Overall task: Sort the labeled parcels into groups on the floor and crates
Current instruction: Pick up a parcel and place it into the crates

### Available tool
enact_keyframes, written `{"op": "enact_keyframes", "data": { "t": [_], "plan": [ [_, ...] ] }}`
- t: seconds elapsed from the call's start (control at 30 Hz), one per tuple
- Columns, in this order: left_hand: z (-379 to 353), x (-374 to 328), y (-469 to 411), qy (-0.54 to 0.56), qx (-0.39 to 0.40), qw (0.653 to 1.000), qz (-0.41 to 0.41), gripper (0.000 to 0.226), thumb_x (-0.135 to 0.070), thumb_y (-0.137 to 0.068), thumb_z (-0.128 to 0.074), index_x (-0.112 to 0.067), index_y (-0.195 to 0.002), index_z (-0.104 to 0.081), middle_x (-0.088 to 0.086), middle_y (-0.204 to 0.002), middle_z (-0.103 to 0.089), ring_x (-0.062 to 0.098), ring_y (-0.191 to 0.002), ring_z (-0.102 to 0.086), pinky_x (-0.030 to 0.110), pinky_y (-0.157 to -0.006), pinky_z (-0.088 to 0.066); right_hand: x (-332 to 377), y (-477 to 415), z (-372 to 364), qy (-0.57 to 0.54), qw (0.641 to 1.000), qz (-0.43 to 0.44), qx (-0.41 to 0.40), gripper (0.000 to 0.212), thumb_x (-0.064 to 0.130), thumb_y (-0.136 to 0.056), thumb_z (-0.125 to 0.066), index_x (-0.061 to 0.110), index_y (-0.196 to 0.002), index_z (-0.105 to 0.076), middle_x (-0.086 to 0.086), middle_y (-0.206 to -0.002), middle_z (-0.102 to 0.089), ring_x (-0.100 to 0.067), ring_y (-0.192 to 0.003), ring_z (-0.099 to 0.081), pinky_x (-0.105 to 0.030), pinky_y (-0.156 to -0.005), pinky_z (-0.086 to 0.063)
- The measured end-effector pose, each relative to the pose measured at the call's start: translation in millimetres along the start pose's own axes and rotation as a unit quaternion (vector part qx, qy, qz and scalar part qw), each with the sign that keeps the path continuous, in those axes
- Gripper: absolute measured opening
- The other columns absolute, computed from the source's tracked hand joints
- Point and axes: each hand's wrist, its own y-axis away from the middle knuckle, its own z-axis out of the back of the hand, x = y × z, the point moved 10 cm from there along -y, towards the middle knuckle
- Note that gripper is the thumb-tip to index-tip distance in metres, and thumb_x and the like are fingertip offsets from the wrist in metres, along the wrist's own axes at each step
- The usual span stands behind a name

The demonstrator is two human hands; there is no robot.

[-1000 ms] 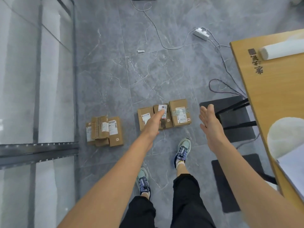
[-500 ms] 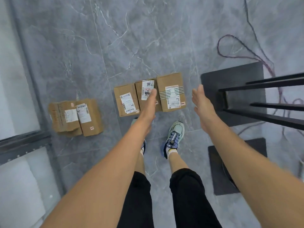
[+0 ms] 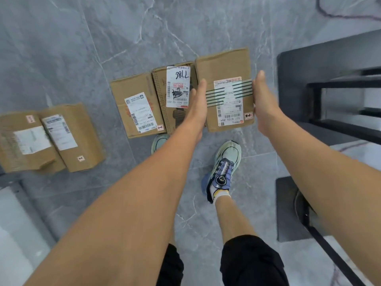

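Observation:
Three brown labeled parcels lie in a row on the grey floor. The right parcel (image 3: 226,67), with dark stripes across its label, sits between my hands. My left hand (image 3: 196,104) lies flat against its left side with straight fingers. My right hand (image 3: 265,100) lies flat against its right side. Next to it are the middle parcel (image 3: 177,87), marked 7786, and the left parcel (image 3: 136,100). A second group of parcels (image 3: 68,137) is piled further left.
A black metal frame with a flat base (image 3: 321,65) stands at the right, close to my right hand. A dark cable (image 3: 338,15) runs over the floor at the top right. My shoes (image 3: 223,166) are just below the parcels.
The camera dropped closer to the floor. Both hands moved down and now lie against the sides of the right parcel; before, they hovered above the row.

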Motion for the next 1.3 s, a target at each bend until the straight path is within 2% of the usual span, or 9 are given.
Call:
{"op": "enact_keyframes", "data": {
  "t": [0.1, 0.23, 0.37, 0.47, 0.57, 0.7, 0.97, 1.13, 1.3],
  "plan": [
    [-0.5, 2.2, -11.7, 0.001, -0.004, 1.000, -0.003, 0.072, -0.070, -0.102, -0.028, -0.034, -0.163, -0.019, -0.010, -0.169, -0.022, 0.017, -0.153, -0.024, 0.046, -0.121, -0.021, -7.5, -13.5, -3.3, 0.004, 1.000, -0.011, 0.012, 0.076, 0.076, -0.101, -0.018, 0.030, -0.128, -0.071, 0.008, -0.115, -0.078, -0.011, -0.104, -0.072, -0.032, -0.080, -0.052],
    [-1.1, -6.8, -7.6, 0.004, 0.000, 1.000, -0.019, 0.056, -0.060, -0.107, -0.027, -0.031, -0.155, -0.039, -0.009, -0.142, -0.054, 0.000, -0.098, -0.052, 0.024, -0.086, -0.038, -3.5, -6.5, -7.5, 0.006, 0.999, -0.021, 0.024, 0.074, 0.075, -0.102, -0.019, 0.029, -0.126, -0.072, 0.005, -0.114, -0.078, -0.014, -0.104, -0.072, -0.027, -0.070, -0.046],
    [7.8, -22.8, 19.0, 0.004, 0.008, 0.999, -0.040, 0.052, -0.061, -0.107, -0.024, -0.036, -0.146, -0.048, -0.019, -0.117, -0.060, -0.011, -0.087, -0.052, 0.022, -0.077, -0.039, 9.8, 15.4, -10.5, -0.017, 0.999, -0.010, 0.026, 0.069, 0.070, -0.105, -0.020, 0.028, -0.128, -0.070, 0.007, -0.113, -0.076, -0.009, -0.103, -0.069, -0.023, -0.071, -0.043],
    [24.1, -42.2, 47.2, 0.023, -0.002, 0.998, -0.059, 0.050, -0.062, -0.106, -0.025, -0.041, -0.144, -0.049, -0.034, -0.105, -0.059, -0.018, -0.087, -0.051, 0.025, -0.090, -0.035, 33.0, 45.6, -16.4, -0.040, 0.998, 0.010, 0.037, 0.073, 0.077, -0.100, -0.021, 0.033, -0.135, -0.067, 0.008, -0.127, -0.073, -0.012, -0.120, -0.065, -0.032, -0.099, -0.045],
    [35.9, -73.5, 87.7, 0.026, 0.003, 0.995, -0.092, 0.052, -0.061, -0.106, -0.025, -0.038, -0.143, -0.053, -0.034, -0.102, -0.070, -0.019, -0.089, -0.063, 0.017, -0.085, -0.045, 63.7, 83.3, -17.3, -0.064, 0.997, 0.027, 0.042, 0.075, 0.083, -0.095, -0.024, 0.037, -0.136, -0.066, 0.009, -0.129, -0.073, -0.014, -0.123, -0.065, -0.046, -0.115, -0.042],
    [48.1, -119.3, 156.8, 0.031, -0.002, 0.989, -0.145, 0.050, -0.063, -0.105, -0.026, -0.042, -0.139, -0.057, -0.026, -0.128, -0.067, -0.013, -0.113, -0.061, 0.027, -0.103, -0.044, 120.5, 152.0, -17.6, -0.072, 0.993, 0.072, 0.054, 0.072, 0.078, -0.099, -0.021, 0.035, -0.134, -0.066, 0.008, -0.127, -0.074, -0.015, -0.122, -0.066, -0.040, -0.106, -0.044],
    [64.8, -229.0, 343.3, 0.045, -0.012, 0.960, -0.275, 0.041, -0.050, -0.110, -0.019, -0.050, -0.115, -0.060, -0.036, -0.101, -0.072, -0.020, -0.095, -0.064, 0.010, -0.076, -0.049, 248.6, 330.2, 4.3, -0.120, 0.968, 0.206, 0.083, 0.064, 0.074, -0.101, -0.021, 0.040, -0.130, -0.067, 0.012, -0.125, -0.074, -0.011, -0.123, -0.065, -0.043, -0.111, -0.043],
    [75.3, -274.9, 458.8, 0.033, -0.021, 0.934, -0.356, 0.040, -0.059, -0.104, -0.023, -0.059, -0.132, -0.050, -0.037, -0.126, -0.064, -0.017, -0.115, -0.058, 0.023, -0.100, -0.041, 301.0, 446.0, 21.5, -0.114, 0.948, 0.279, 0.107, 0.058, 0.074, -0.098, -0.021, 0.048, -0.123, -0.067, 0.015, -0.119, -0.076, -0.005, -0.112, -0.070, -0.034, -0.099, -0.048],
    [73.4, -304.0, 567.7, 0.009, 0.011, 0.902, -0.431, 0.050, -0.072, -0.101, -0.028, -0.057, -0.146, -0.044, -0.023, -0.143, -0.058, 0.001, -0.135, -0.051, 0.043, -0.120, -0.033, 345.1, 555.6, 49.4, -0.130, 0.909, 0.383, 0.099, 0.055, 0.061, -0.108, -0.020, 0.039, -0.119, -0.069, 0.013, -0.106, -0.078, -0.002, -0.098, -0.073, -0.023, -0.080, -0.049]
  ]
}}
